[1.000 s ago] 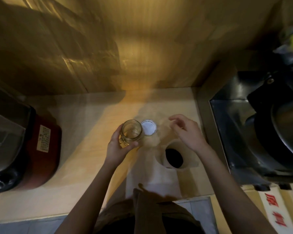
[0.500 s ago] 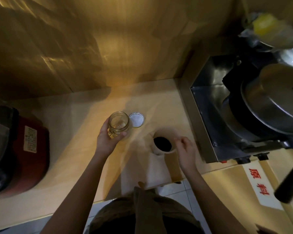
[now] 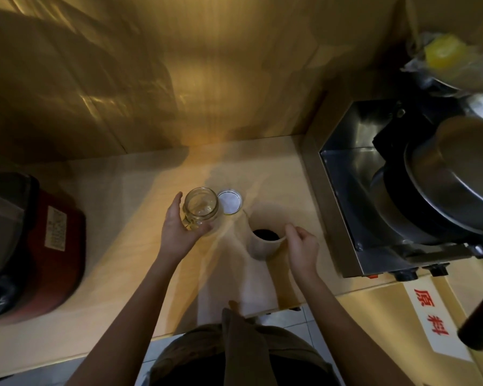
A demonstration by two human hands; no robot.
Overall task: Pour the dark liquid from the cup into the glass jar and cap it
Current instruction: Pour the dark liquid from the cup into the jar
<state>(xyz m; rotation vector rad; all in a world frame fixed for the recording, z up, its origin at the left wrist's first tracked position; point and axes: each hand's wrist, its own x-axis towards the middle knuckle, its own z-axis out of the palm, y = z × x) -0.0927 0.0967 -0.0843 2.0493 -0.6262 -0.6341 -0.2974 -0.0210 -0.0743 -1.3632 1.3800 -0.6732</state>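
Note:
An empty glass jar (image 3: 201, 208) stands uncapped on the pale counter (image 3: 123, 218), and my left hand (image 3: 179, 232) wraps around its left and near side. Its round lid (image 3: 229, 201) lies flat on the counter just right of the jar. A pale cup (image 3: 264, 243) with dark liquid inside stands in front of the lid. My right hand (image 3: 301, 246) is at the cup's right side, thumb and fingers curled at its rim; whether they grip it is unclear.
A red and black appliance (image 3: 31, 246) sits at the counter's left end. A steel cooker box (image 3: 374, 204) with a large metal pot lid (image 3: 455, 176) fills the right. A dark handle (image 3: 478, 320) juts in at lower right. The wall is close behind.
My right hand has dropped from beside the lid to the cup's right side and curled at its rim. The left hand still holds the jar. The view has shifted right.

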